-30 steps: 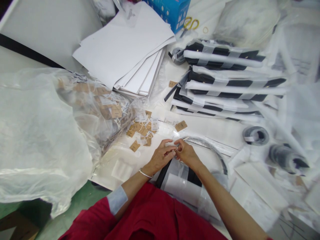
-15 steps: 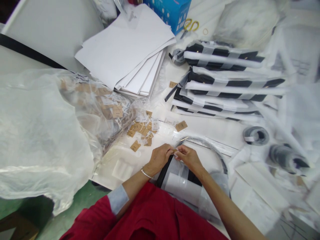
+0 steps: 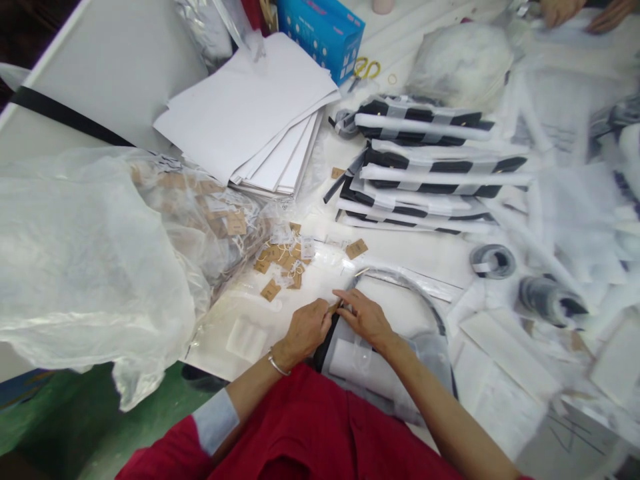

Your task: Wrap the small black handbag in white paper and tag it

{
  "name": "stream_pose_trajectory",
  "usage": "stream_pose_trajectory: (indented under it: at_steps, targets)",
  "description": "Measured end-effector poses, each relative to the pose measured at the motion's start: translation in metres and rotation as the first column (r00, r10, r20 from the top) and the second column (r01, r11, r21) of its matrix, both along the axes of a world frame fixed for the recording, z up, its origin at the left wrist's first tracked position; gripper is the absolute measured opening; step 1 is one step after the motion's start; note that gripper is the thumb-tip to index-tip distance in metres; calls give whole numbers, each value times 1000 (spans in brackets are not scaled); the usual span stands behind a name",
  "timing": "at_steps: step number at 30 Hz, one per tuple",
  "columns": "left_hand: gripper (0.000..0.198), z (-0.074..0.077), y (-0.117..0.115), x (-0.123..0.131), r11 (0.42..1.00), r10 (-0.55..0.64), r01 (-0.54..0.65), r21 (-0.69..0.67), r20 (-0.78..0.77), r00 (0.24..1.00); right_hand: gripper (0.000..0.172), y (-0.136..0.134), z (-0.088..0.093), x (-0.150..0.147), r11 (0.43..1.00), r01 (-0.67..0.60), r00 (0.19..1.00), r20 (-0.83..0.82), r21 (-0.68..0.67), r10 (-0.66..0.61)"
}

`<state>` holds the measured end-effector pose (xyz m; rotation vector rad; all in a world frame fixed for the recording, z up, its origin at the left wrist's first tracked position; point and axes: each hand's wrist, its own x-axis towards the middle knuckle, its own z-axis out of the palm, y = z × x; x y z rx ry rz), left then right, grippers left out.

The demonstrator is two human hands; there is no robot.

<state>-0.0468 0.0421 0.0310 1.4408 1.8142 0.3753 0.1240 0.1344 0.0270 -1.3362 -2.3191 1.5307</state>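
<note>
A small brown hang tag (image 3: 334,307) is pinched in the fingers of my left hand (image 3: 306,328). My right hand (image 3: 367,319) meets it from the other side, its thumb and fingers close together at the tag; whatever they grip there is too small to make out. Under both hands lies a bag (image 3: 345,357) with a black edge, wrapped in clear plastic, and its dark handle (image 3: 423,292) arches out to the right. Beyond my hands, a loose pile of brown tags (image 3: 283,257) with white strings and clear sleeves rests on the white table.
A large clear plastic sack (image 3: 95,260) holding many tags stands left. White sheets (image 3: 250,107), a blue box (image 3: 323,37) and yellow-handled scissors (image 3: 367,68) are at the back. Wrapped black bundles (image 3: 430,163) and grey rolls (image 3: 493,261) lie right. Another person's hands (image 3: 585,15) show far right.
Both hands have moved slightly left and down with the tag, nearer the bag's black edge. The right index finger now stretches out. The view has shifted, bringing another person's hands into sight.
</note>
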Motion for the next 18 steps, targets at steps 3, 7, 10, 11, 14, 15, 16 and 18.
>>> stream_pose_trajectory:
  at_steps: [3,7,10,11,14,15,16,18]
  targets:
    - [10,4,1,-6,1000,1,-1,-6,-62,998,29,13,3,-8,994,-96,986,141,47,88]
    - [10,-4,-9,-24,972,197,-197,-126,-11,980,22,25,4,-5,999,-15,950,314,32,4]
    - [11,-9,-24,-29,922,345,-284,-265,221,912,25,26,5,-1,1000,21,924,382,14,-25]
    - [11,-9,-29,-29,902,386,-290,-320,295,874,26,25,6,0,999,30,918,395,14,-33]
    - [14,-8,-39,-26,870,456,-312,-381,383,803,28,24,6,0,998,59,905,422,15,-60]
    - [15,-9,-40,-25,869,465,-333,-365,376,802,28,24,6,-1,997,73,901,427,17,-73]
    - [16,-9,-40,-26,872,467,-352,-341,358,808,29,24,6,-1,996,88,902,424,17,-87]
    - [17,-13,-39,-28,872,470,-381,-307,309,827,30,24,8,1,992,123,926,359,-1,-114]
